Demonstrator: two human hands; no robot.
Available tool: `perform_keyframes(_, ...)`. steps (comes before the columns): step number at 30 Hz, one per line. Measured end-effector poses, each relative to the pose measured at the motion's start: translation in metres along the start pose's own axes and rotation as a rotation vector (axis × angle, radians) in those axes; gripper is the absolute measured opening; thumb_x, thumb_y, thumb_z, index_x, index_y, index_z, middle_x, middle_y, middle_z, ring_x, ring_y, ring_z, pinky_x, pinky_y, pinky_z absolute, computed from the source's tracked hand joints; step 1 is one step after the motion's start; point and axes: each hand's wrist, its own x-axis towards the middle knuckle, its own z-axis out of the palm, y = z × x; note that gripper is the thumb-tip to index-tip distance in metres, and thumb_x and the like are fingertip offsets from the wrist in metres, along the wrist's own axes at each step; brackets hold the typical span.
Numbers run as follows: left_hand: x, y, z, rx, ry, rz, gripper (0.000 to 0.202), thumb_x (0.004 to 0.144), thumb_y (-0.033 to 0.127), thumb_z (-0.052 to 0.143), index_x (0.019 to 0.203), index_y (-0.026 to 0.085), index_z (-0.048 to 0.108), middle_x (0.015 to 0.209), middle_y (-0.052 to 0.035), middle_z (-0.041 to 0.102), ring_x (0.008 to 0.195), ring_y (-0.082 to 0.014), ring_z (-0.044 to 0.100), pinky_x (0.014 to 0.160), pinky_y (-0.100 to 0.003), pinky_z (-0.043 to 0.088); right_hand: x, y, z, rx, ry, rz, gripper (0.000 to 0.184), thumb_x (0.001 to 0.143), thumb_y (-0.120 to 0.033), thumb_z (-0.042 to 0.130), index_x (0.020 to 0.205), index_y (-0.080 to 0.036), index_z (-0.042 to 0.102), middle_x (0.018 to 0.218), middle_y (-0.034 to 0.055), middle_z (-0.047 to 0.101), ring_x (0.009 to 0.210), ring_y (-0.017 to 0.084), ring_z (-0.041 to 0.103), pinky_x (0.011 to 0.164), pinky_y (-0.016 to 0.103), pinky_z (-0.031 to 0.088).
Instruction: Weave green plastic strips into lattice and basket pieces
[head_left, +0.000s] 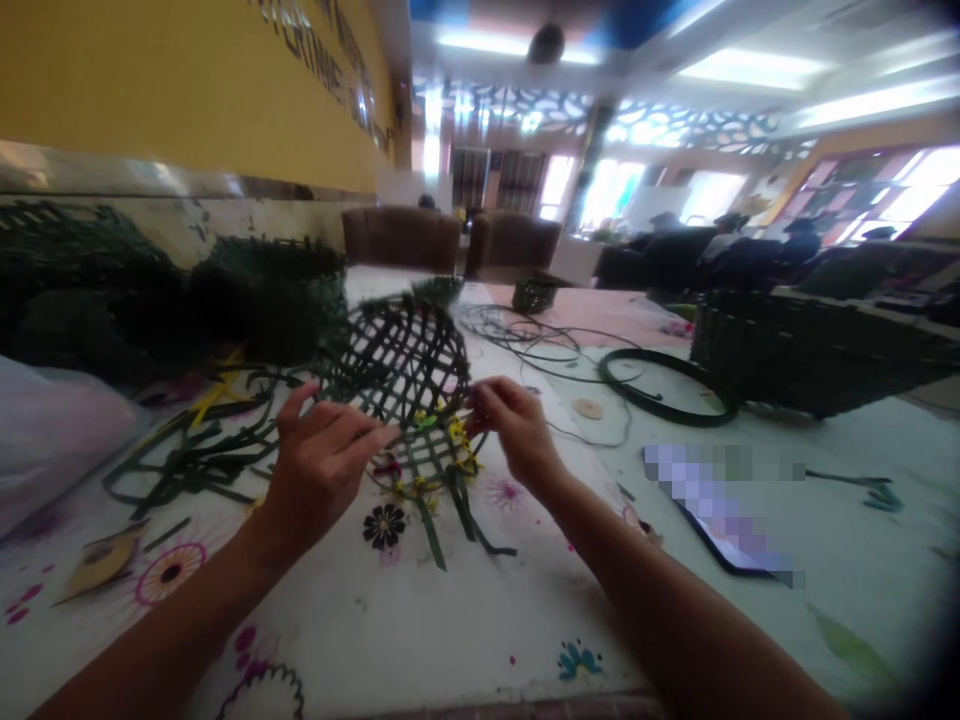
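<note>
Brown chairs (401,240) stand beyond a flower-printed table (450,640), where I see a dark woven basket (405,345) near the middle. Its right edge is pinched in the worker's right hand (517,425); the left hand (322,465) curls half open at its left side, whether gripping I can't tell.

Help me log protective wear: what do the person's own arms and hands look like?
Both the left hand and right hand are bare and ungloved. The left forearm and right forearm are bare too, with no sleeve, watch or bracelet in view. Blur leaves small rings uncertain.
</note>
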Motion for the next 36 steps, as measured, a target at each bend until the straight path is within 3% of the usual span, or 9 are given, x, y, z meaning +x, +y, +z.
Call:
perform_keyframes(6,-0.006,-0.007,0.014,-0.196,0.048,-0.164,0.007,0.091,0.025,0.059,0.094,0.026,0.065,0.081,0.0013,0.067,0.077,-0.0173,0.061,0.104,-0.047,0.035,-0.013,0.004,0.017,0.040,-0.224,0.148,0.021,0.076,-0.034,0.068,0.082,-0.015,0.063,0.062,-0.0027,0.061,0.053,0.009,0.059,0.054,0.023,0.050)
perform_keyframes(13,-0.008,-0.010,0.018,-0.256,0.038,-0.182,0.006,0.090,0.024,0.059,0.094,0.025,0.062,0.082,0.0001,0.065,0.079,-0.0182,0.060,0.105,-0.049,0.035,-0.014,0.006,0.016,0.007,-0.156,0.117,0.019,0.075,-0.031,0.068,0.070,-0.016,0.058,0.050,-0.0050,0.055,0.045,0.009,0.056,0.047,0.021,0.044)
perform_keyframes(19,-0.008,-0.008,0.019,-0.270,0.033,-0.197,0.006,0.089,0.024,0.059,0.093,0.025,0.063,0.080,0.0011,0.065,0.078,-0.0190,0.061,0.105,-0.048,0.035,-0.014,0.003,0.017,0.143,-0.160,0.190,0.017,0.070,-0.028,0.068,0.068,-0.016,0.056,0.053,-0.0057,0.055,0.045,0.008,0.055,0.047,0.020,0.045)
perform_keyframes(24,-0.010,-0.007,0.022,-0.354,0.086,-0.367,0.007,0.088,0.027,0.060,0.094,0.024,0.063,0.083,-0.0003,0.062,0.082,-0.0198,0.059,0.089,-0.040,0.045,-0.019,0.001,0.022,0.171,-0.140,0.148,0.014,0.070,-0.027,0.064,0.067,-0.018,0.055,0.052,-0.0063,0.053,0.044,0.008,0.052,0.047,0.022,0.045)
perform_keyframes(26,-0.012,-0.007,0.023,-0.389,0.095,-0.443,0.009,0.088,0.029,0.061,0.095,0.023,0.063,0.085,-0.0004,0.060,0.083,-0.0195,0.058,0.083,-0.037,0.046,-0.022,-0.001,0.024,0.091,-0.110,0.043,0.012,0.074,-0.027,0.061,0.069,-0.019,0.054,0.054,-0.0051,0.052,0.047,0.010,0.052,0.048,0.023,0.043)
perform_keyframes(30,-0.012,-0.006,0.022,-0.465,0.086,-0.525,0.013,0.089,0.031,0.061,0.098,0.023,0.063,0.089,-0.0004,0.060,0.085,-0.0187,0.059,0.080,-0.034,0.046,-0.029,-0.007,0.022,-0.353,-0.065,-0.458,0.014,0.079,-0.020,0.054,0.065,-0.019,0.056,0.065,0.0006,0.053,0.061,0.011,0.049,0.058,0.025,0.041)
perform_keyframes(32,-0.012,-0.006,0.021,-0.446,0.082,-0.497,0.012,0.089,0.030,0.061,0.098,0.022,0.063,0.089,-0.0005,0.061,0.085,-0.0188,0.059,0.081,-0.034,0.045,-0.030,-0.011,0.020,-0.460,-0.060,-0.602,0.017,0.080,-0.018,0.052,0.064,-0.018,0.056,0.068,0.0019,0.053,0.064,0.012,0.048,0.061,0.026,0.040)
perform_keyframes(34,-0.011,-0.007,0.020,-0.365,0.094,-0.412,0.010,0.089,0.030,0.061,0.095,0.022,0.063,0.086,-0.0006,0.062,0.085,-0.0195,0.060,0.084,-0.036,0.044,-0.028,-0.013,0.019,-0.398,-0.004,-0.531,0.016,0.079,-0.018,0.053,0.064,-0.018,0.057,0.066,0.0016,0.054,0.062,0.011,0.049,0.059,0.025,0.041)
perform_keyframes(36,-0.010,-0.007,0.021,-0.279,0.114,-0.323,0.009,0.089,0.029,0.061,0.093,0.022,0.063,0.083,-0.0010,0.062,0.084,-0.0203,0.060,0.085,-0.037,0.043,-0.025,-0.014,0.019,-0.213,0.025,-0.281,0.011,0.076,-0.019,0.056,0.064,-0.018,0.056,0.060,-0.0006,0.054,0.055,0.011,0.051,0.054,0.025,0.042)
